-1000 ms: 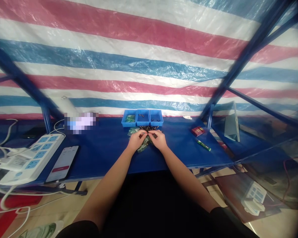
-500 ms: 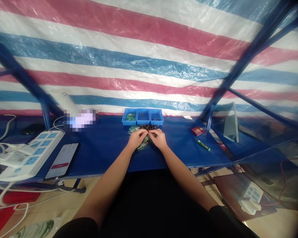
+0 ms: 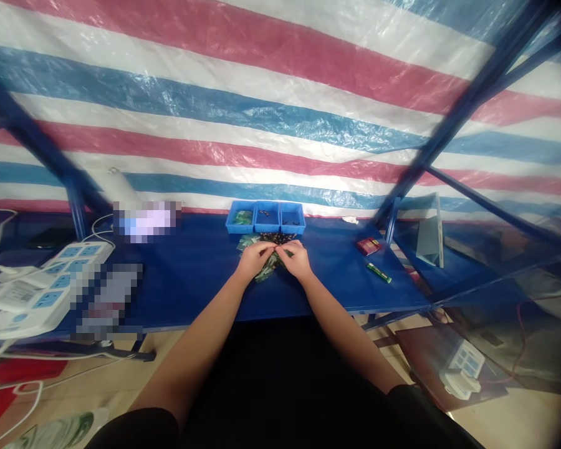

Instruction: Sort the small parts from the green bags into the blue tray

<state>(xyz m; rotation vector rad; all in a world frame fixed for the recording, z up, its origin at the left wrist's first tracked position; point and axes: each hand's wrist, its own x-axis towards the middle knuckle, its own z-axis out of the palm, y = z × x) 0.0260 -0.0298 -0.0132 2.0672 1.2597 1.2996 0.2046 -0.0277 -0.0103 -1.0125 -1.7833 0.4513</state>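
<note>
Underneath the fingers (image 3: 264,247), green packets (image 3: 265,272)

Both arms (image 3: 214,319) forward, fingers (image 3: 264,247) together

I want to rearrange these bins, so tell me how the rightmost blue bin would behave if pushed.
The rightmost blue bin looks stiff, its straight walls holding their shape. It is probably light, with only a few small dark pieces visible inside. Low and wide, it would likely slide across the glossy table rather than tip.
</note>
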